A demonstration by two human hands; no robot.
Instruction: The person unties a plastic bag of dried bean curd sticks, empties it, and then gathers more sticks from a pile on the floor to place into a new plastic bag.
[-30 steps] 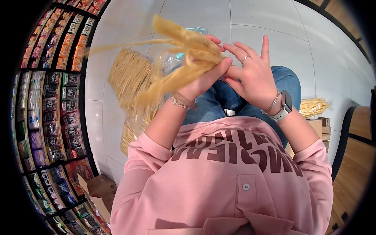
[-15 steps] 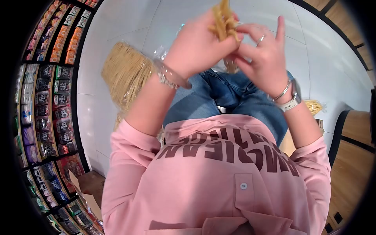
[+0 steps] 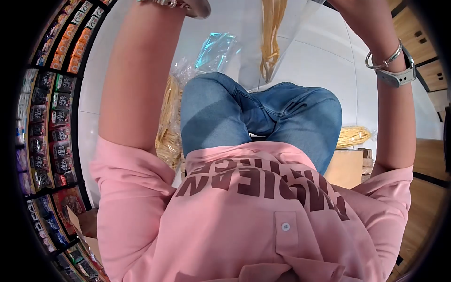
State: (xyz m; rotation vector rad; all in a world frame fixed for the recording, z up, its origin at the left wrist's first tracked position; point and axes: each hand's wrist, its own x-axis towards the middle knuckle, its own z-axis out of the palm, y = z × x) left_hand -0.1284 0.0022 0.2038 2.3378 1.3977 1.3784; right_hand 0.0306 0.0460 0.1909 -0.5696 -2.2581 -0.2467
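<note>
A clear plastic bag hangs upright in front of my knees at the top centre. Inside it is a bundle of long, yellow-brown dried strips, which look like bean curd sticks. My left hand is past the top edge; just the forearm and its bracelets show. Of my right hand, the back near the wrist is in view beside the bag's upper right, its fingers cut off by the frame. What either hand grips is hidden.
A shiny clear plastic packet lies on the pale floor. Bagged yellow strips are by my left knee, and another bundle sits on a cardboard box at right. Shelves of packaged goods line the left; wooden cabinets stand right.
Both hands have moved up and apart, mostly out of view. The strips, earlier bunched in my left hand, now hang inside the clear bag.
</note>
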